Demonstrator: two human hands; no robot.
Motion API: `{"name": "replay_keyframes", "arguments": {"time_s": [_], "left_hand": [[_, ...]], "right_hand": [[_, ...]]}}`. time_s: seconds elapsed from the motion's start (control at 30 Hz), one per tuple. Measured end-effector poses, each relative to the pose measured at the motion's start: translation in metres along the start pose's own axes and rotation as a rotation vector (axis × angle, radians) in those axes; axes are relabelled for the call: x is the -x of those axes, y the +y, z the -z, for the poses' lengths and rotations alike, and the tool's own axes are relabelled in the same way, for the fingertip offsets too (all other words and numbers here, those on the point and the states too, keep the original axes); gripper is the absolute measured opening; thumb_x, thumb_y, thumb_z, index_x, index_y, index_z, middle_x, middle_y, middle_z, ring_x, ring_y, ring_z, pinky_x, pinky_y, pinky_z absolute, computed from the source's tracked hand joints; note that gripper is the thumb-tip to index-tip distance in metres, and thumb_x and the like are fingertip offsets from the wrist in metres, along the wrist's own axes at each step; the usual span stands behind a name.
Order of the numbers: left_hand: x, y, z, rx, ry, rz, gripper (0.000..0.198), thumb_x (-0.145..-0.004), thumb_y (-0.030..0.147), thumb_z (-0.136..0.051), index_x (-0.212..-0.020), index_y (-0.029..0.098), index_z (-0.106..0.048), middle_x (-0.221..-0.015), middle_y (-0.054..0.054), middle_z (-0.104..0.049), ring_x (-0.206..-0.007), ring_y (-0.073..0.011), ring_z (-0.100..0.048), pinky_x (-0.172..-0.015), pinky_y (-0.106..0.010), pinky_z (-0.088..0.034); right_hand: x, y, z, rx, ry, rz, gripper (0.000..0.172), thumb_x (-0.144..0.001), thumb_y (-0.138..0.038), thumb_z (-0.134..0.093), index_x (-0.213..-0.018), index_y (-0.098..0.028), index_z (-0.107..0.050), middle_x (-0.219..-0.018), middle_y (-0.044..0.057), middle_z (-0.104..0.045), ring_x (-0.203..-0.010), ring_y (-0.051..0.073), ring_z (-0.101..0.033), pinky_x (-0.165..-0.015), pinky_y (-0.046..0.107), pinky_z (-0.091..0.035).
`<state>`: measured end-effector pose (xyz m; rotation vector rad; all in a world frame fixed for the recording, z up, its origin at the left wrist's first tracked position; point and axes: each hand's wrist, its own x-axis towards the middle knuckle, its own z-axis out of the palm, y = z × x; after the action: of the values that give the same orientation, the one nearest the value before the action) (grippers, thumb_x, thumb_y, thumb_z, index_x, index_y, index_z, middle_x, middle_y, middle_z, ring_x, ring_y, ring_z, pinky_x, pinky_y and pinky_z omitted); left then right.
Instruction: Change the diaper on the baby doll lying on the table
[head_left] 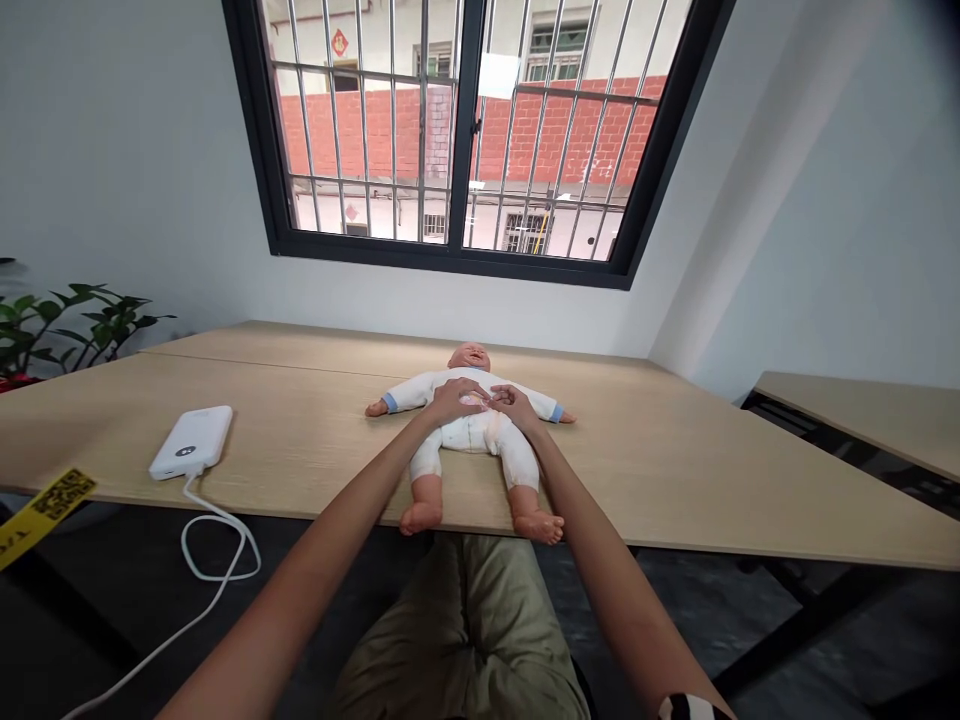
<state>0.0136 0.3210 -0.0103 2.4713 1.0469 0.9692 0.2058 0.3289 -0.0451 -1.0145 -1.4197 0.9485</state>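
A baby doll [470, 356] lies on its back on the table, head toward the window and bare feet at the front edge. Its white romper [472, 435] has blue cuffs and a small coloured print on the front. My left hand [454, 398] rests over the doll's belly from the left, fingers bent in at the cloth. From the other side my right hand [513, 402] has its fingers curled together on the same cloth, close to the left fingertips. Both appear to pinch the romper's front; the exact spot between the fingertips is too small to make out.
A white power bank [193, 442] lies on the wooden table [675, 470] at left, its white cable [241, 545] hanging over the front edge. A leafy plant [75, 320] stands far left. Behind the table is a barred window [457, 255]; another table [862, 410] stands right.
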Motion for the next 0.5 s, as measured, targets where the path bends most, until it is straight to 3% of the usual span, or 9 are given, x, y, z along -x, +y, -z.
{"name": "replay_keyframes", "arguments": {"time_s": [0.1, 0.27, 0.5], "left_hand": [[0.002, 0.0, 0.0, 0.049, 0.002, -0.048, 0.021, -0.08, 0.035, -0.064, -0.092, 0.022, -0.074, -0.109, -0.003, -0.072, -0.11, -0.0224, -0.061, -0.099, -0.032, -0.045], [0.006, 0.006, 0.003, 0.048, 0.022, 0.028, 0.02, -0.079, 0.04, -0.066, -0.084, 0.022, -0.072, -0.106, -0.002, -0.071, -0.111, -0.0233, -0.06, -0.1, -0.034, -0.045], [0.006, 0.008, 0.002, 0.015, 0.005, 0.035, 0.018, -0.083, 0.037, -0.062, -0.092, 0.024, -0.07, -0.109, 0.0, -0.07, -0.11, -0.0194, -0.06, -0.1, -0.032, -0.044]], "right_hand": [[0.002, -0.003, 0.0, -0.01, -0.02, -0.001, 0.049, -0.048, -0.039, -0.084, -0.087, -0.019, -0.063, -0.069, -0.003, -0.06, -0.069, 0.012, -0.055, -0.069, 0.028, -0.044], [0.007, -0.006, 0.0, 0.015, -0.041, 0.003, 0.046, -0.051, -0.035, -0.083, -0.089, -0.018, -0.065, -0.072, -0.003, -0.059, -0.071, 0.011, -0.052, -0.07, 0.027, -0.044], [0.005, -0.004, 0.001, 0.01, -0.083, 0.01, 0.043, -0.053, -0.033, -0.081, -0.091, -0.019, -0.067, -0.081, -0.001, -0.06, -0.076, 0.012, -0.053, -0.078, 0.029, -0.043]]}}
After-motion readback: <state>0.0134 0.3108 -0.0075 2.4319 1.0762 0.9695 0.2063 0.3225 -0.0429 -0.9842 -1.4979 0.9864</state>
